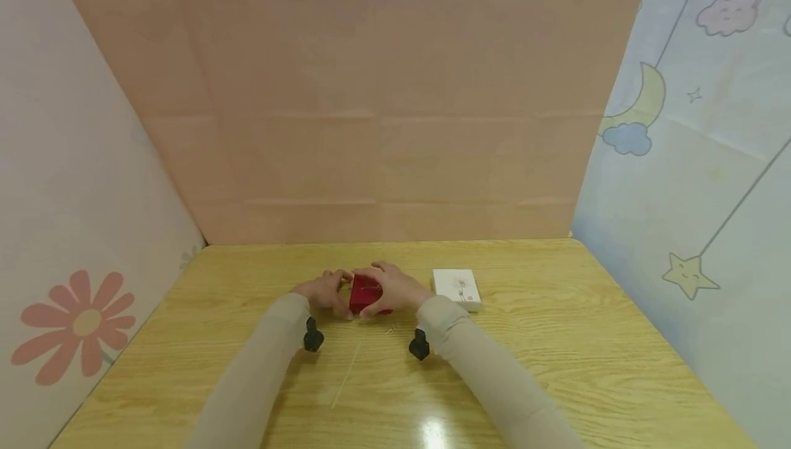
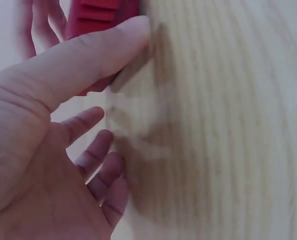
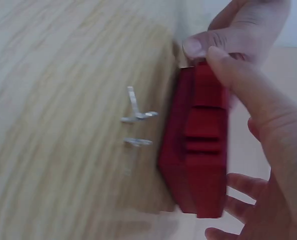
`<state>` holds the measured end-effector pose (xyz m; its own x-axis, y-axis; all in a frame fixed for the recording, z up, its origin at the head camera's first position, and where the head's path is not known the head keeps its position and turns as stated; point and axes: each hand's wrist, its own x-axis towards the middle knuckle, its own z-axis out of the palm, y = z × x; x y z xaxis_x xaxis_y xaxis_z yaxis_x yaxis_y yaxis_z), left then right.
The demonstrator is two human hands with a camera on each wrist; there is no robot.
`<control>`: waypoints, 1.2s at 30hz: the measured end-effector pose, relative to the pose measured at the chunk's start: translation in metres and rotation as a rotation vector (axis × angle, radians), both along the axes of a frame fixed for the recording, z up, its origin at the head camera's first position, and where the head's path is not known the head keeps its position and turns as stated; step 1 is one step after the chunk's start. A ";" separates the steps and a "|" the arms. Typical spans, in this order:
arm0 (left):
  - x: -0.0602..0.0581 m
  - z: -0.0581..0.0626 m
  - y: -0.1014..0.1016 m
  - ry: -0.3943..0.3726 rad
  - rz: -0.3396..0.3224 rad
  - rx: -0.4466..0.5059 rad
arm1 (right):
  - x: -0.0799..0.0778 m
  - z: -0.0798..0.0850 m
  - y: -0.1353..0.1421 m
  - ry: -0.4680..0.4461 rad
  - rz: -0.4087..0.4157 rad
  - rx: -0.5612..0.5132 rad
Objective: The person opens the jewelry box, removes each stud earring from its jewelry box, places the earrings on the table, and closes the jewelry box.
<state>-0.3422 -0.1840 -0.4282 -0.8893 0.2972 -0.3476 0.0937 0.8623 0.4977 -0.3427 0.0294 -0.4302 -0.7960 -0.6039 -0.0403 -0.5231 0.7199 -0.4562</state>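
Note:
A small red gift box (image 1: 364,291) with a ribbon bow on its side (image 3: 206,122) stands between both hands at mid-table. My left hand (image 1: 324,293) holds its left end; in the left wrist view the thumb (image 2: 103,50) lies along the box's corner, the other fingers curved below. From the right, my right hand (image 1: 398,289) grips the box, thumb on the bow side and fingers round behind. Part of the box is hidden under this hand. In front of it, small silvery pieces (image 3: 138,117) lie on the wood.
A flat white box (image 1: 456,284) with a flower print lies right of the right hand. One thin pale strand (image 1: 347,375) stretches along the wooden table (image 1: 587,366) between the forearms. Fabric walls (image 1: 383,106) stand behind and at both sides.

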 end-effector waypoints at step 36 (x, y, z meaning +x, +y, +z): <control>0.019 0.020 0.151 0.124 0.023 0.461 | -0.005 0.030 0.169 -0.006 -0.127 -0.307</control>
<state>-0.3230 -0.0331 -0.4078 -0.9238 0.3755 -0.0748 0.1604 0.5569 0.8149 -0.3476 0.1981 -0.4003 -0.8659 -0.4849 0.1228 -0.4346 0.6077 -0.6647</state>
